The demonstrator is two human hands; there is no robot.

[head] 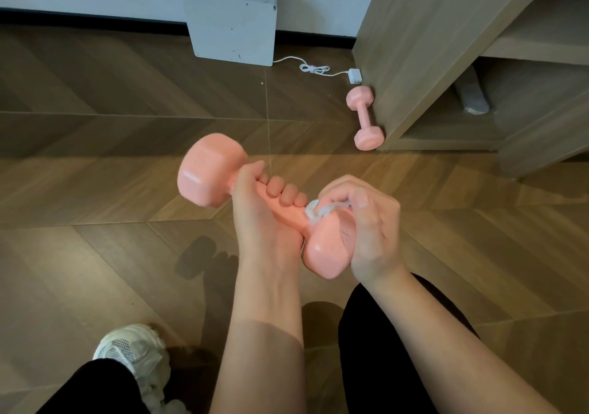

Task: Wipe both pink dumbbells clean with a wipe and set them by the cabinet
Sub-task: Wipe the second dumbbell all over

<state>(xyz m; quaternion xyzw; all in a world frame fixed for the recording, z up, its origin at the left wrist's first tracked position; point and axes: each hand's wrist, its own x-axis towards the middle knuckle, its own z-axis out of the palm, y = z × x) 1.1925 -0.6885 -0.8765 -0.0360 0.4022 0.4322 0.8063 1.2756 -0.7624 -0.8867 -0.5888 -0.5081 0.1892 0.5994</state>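
Nearest, a white shoe point(134, 350) stood on the herringbone wood floor point(95, 158). Above it, the left hand point(264, 209) gripped the handle of a pink dumbbell point(207, 171) held in the air, while the right hand point(366, 222) pinched a wipe point(318, 211) against its near head. Floor stretched wide to the left and ahead; farther right the second dumbbell point(365, 117) lay against the cabinet point(414, 47) side, a plug and cord point(315, 69) beyond it leading to a grey box point(232, 21) at the wall.
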